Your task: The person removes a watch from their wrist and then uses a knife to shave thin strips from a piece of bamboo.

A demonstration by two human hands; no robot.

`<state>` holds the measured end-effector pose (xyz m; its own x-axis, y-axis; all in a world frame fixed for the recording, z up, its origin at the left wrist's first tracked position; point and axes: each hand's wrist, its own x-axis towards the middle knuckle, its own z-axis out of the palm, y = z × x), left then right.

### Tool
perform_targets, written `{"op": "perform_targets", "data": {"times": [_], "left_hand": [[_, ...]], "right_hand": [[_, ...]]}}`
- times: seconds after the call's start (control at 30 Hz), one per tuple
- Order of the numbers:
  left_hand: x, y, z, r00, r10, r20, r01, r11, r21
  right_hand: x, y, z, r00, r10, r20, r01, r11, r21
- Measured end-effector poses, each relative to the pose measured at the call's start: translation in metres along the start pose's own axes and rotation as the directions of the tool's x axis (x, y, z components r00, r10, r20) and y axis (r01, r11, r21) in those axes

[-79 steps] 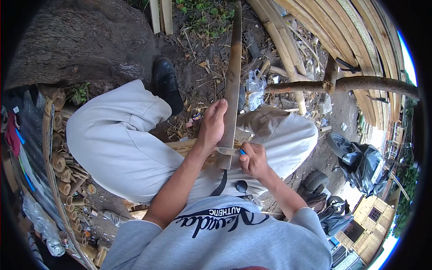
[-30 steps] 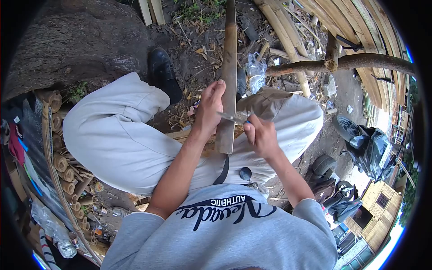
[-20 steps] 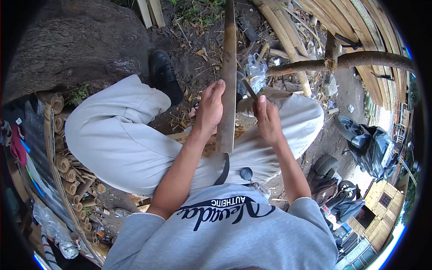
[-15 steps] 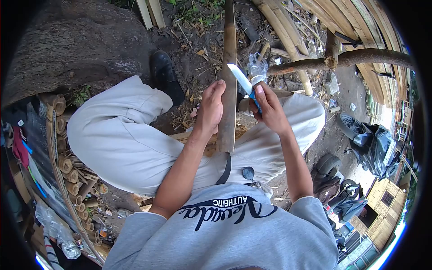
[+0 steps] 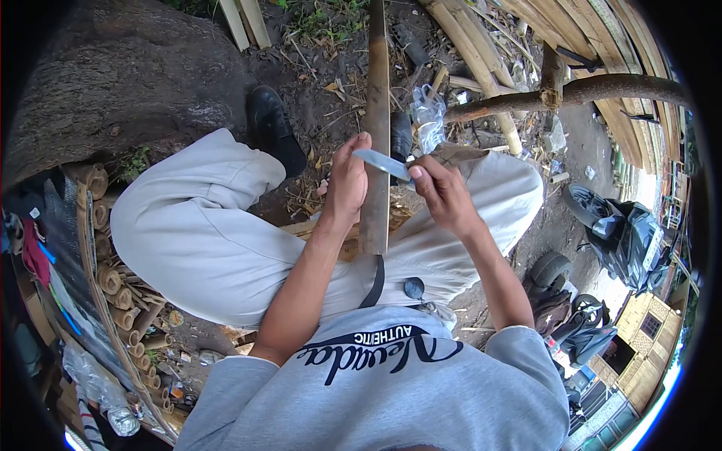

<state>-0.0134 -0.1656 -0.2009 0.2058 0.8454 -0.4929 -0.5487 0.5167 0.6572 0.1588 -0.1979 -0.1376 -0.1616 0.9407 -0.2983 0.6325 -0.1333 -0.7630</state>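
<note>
A long split bamboo strip [image 5: 376,98] runs from the top of the head view down to my lap, its near end by a dark strap at my waist. My left hand [image 5: 348,180] is closed on its left edge, fingers partly hidden. In my right hand [image 5: 444,192] is a knife [image 5: 383,163], gripped by its handle, which my fingers mostly cover. Its blade points left and lies across the strip in this view, the tip right by my left fingertips.
My legs [image 5: 226,218] are spread either side of the strip. Left are a large trunk [image 5: 128,83] and stacked bamboo pieces [image 5: 120,297]. A plastic bag [image 5: 429,116] lies ahead. Right are a branch pole [image 5: 594,94], leaning bamboo slats [image 5: 639,135] and a motorcycle [image 5: 620,237].
My right hand has moved slightly left and down, and the knife has turned from pointing up-left to lying across the strip. My left hand stays almost in place.
</note>
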Motion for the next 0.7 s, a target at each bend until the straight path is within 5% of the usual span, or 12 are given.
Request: {"op": "perform_targets", "data": {"times": [0.03,0.13,0.2,0.27,0.33,0.43,0.57,0.67,0.7], "left_hand": [[0.000,0.002,-0.003,1.000,0.002,0.009,-0.003,0.999,0.054],[0.002,0.001,-0.008,1.000,0.004,0.011,-0.005,0.995,0.102],[0.002,0.000,-0.005,1.000,-0.003,0.021,0.002,0.996,0.094],[-0.001,0.004,-0.001,0.999,-0.035,-0.012,0.035,0.997,0.070],[0.003,-0.002,-0.006,1.000,-0.006,-0.030,0.007,0.999,0.032],[0.006,-0.001,-0.018,0.999,0.035,0.039,-0.041,0.983,0.181],[0.000,0.003,-0.004,1.000,-0.020,-0.015,0.022,0.992,0.126],[0.001,0.002,-0.009,1.000,-0.018,-0.023,0.020,0.995,0.096],[0.005,0.000,-0.016,1.000,-0.009,0.004,0.008,0.991,0.130]], "right_hand": [[-0.007,-0.005,-0.001,0.982,-0.172,0.072,0.172,0.985,0.011],[-0.031,-0.013,0.008,0.912,-0.339,0.233,0.310,0.938,0.154],[-0.020,-0.007,0.002,0.919,-0.292,0.266,0.265,0.955,0.133],[-0.004,0.005,-0.001,0.998,-0.038,0.047,0.037,0.999,0.008],[-0.005,0.006,0.003,0.999,-0.039,0.031,0.039,0.999,0.005],[-0.029,-0.007,0.008,0.928,-0.275,0.250,0.246,0.959,0.140],[-0.009,0.008,0.007,0.996,-0.057,0.065,0.046,0.986,0.159],[-0.006,0.004,0.008,1.000,-0.019,0.023,0.016,0.992,0.122],[-0.014,0.000,0.008,0.987,-0.128,0.102,0.117,0.988,0.105]]}}
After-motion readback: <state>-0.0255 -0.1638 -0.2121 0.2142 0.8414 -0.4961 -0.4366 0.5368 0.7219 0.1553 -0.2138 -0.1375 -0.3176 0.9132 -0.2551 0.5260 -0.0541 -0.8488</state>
